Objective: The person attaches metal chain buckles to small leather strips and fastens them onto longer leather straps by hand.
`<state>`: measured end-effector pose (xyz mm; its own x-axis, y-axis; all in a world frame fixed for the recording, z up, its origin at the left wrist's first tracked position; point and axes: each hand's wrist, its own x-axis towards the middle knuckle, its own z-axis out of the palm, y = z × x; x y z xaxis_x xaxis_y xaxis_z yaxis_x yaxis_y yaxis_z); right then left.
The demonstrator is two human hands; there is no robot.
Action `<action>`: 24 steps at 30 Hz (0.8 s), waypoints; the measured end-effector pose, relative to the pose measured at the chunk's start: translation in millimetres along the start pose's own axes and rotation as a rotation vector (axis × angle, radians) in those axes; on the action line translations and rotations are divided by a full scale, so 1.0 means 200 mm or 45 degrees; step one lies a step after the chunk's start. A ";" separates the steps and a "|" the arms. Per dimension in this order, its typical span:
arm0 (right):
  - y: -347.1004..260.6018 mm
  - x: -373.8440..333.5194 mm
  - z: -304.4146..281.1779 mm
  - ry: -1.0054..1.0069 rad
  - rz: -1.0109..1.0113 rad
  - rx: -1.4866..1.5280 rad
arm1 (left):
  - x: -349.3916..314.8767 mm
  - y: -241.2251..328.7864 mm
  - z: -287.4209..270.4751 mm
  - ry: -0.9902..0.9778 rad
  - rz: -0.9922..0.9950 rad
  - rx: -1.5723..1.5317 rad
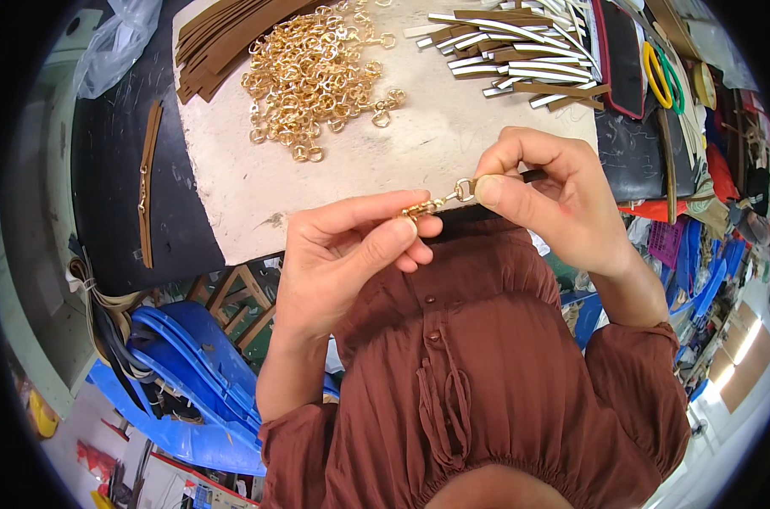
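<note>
Head cam: got a gold chain pinched tight in left hand, reaching to right hand, closed on a dark strip. Seeing gold hardware heaped beyond the left grip.

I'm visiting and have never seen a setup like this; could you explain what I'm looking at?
Gladly. There is no machine here: these are a person's own bare hands, seen from above by a wide fisheye camera worn on the head. That lens bends straight edges and darkens the corners.

A pale board lies on a black table. On the board are a heap of gold fittings, a stack of brown strips and, at the right, white-edged strips.

The left hand holds one end of a short gold chain; the right hand pinches a dark strip by its other end.
</note>
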<state>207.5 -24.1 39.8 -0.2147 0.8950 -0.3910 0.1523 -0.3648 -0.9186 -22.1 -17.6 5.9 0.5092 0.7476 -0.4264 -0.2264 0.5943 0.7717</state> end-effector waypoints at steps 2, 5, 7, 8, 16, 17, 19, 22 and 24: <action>0.01 0.00 0.00 -0.036 0.067 0.076 | -0.01 0.00 0.01 -0.020 -0.027 -0.203; 0.05 0.00 0.00 -0.083 0.199 0.279 | -0.01 -0.02 0.04 0.144 0.176 0.114; 0.08 0.00 0.01 -0.096 0.262 0.410 | -0.02 -0.02 0.06 0.243 0.210 0.178; 0.09 -0.01 0.01 -0.116 0.262 0.541 | -0.03 -0.02 0.04 0.233 0.494 0.694; 0.10 -0.04 0.06 -0.057 0.261 0.575 | -0.01 -0.11 0.11 0.341 0.823 0.162; 0.10 -0.05 0.07 -0.051 0.222 0.521 | 0.00 -0.12 0.10 0.330 0.825 0.160; 0.09 -0.06 0.11 -0.031 0.156 0.471 | 0.03 -0.14 0.09 0.304 0.796 -0.167; 0.15 -0.07 0.16 0.054 -0.429 -0.127 | 0.03 -0.08 0.18 0.290 0.791 -0.448; 0.14 -0.08 0.13 0.169 -0.521 -0.368 | 0.01 -0.03 0.15 0.191 0.740 -0.528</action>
<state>191.0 -55.8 19.0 -0.1908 0.9813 0.0248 0.3461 0.0909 -0.9338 5.7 -27.9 15.3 0.0987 0.9915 -0.0850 -0.7368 0.1302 0.6634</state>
